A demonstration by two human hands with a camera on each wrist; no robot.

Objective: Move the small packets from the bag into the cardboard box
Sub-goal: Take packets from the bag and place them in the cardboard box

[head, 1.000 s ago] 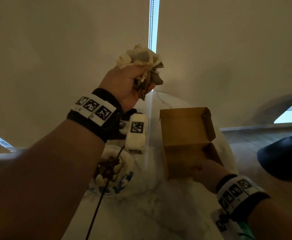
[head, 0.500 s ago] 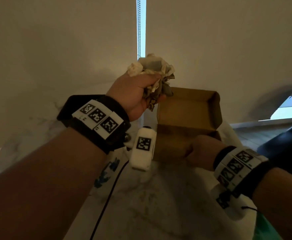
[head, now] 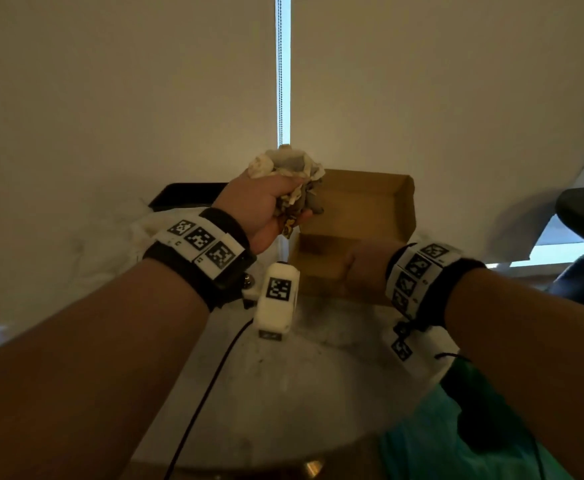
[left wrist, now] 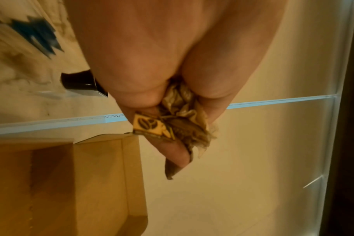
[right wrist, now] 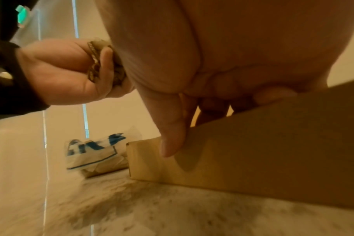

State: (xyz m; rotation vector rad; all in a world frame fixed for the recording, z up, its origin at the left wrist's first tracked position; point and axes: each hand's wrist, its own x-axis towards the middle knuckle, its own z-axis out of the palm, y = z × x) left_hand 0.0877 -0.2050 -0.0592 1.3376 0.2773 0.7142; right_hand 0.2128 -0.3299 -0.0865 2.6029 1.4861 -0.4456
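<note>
Packets [head: 288,188] sit squeezed in your left hand [head: 262,209] just above the open cardboard box [head: 359,216], your right hand [head: 365,268] pinches its near wall, and the bag [right wrist: 95,153] maybe holds more.

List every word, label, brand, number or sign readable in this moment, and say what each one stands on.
No text can be read as words.
Bag: blue print, too blurred to read.
Small packets in the left hand: a yellow packet shows a coffee-bean emblem, no legible lettering.
Wristbands and the white wrist camera housing: black-and-white square code markers; tiny characters beside them are too small to read.
Cardboard box: no print visible.
</note>
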